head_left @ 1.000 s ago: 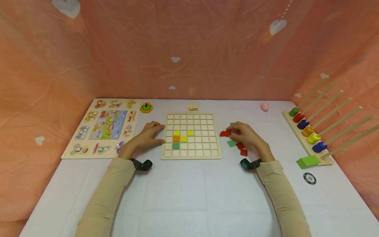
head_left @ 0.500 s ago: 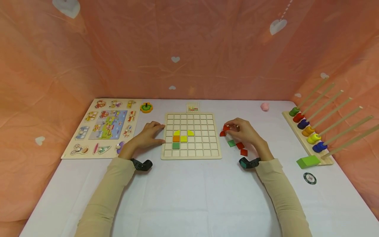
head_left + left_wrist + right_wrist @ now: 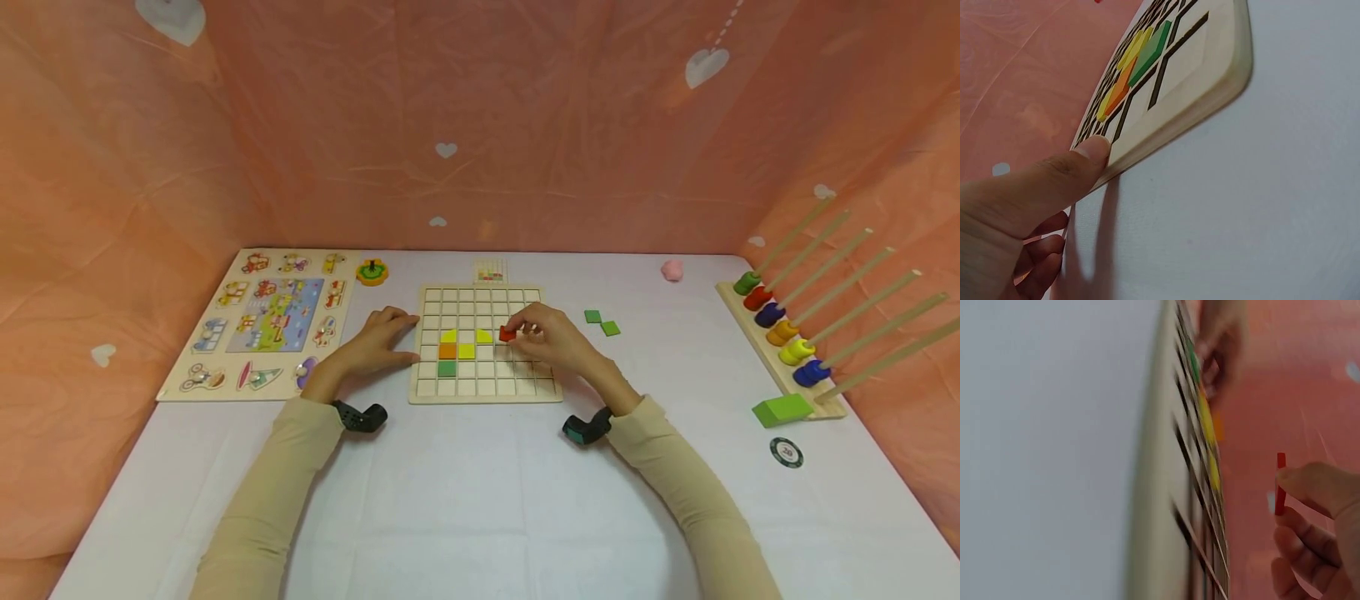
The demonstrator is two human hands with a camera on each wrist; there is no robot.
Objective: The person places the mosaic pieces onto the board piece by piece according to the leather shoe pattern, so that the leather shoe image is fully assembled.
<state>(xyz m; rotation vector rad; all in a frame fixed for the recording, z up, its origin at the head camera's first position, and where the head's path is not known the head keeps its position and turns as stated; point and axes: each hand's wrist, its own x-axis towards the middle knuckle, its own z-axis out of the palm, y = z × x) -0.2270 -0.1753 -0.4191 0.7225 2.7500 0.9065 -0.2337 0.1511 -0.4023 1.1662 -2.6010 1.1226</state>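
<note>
Fingers of the right hand [image 3: 553, 337] pinched a red piece [image 3: 506, 335], carried a moment earlier from beside the grid board [image 3: 486, 369] to over it, so apparently within reach of its cells; the left hand [image 3: 378, 340], thumb and forefinger apart, touched the left edge

Long beige slvs [image 3: 258, 496], blk curved wrist cams [image 3: 363, 418]
</note>
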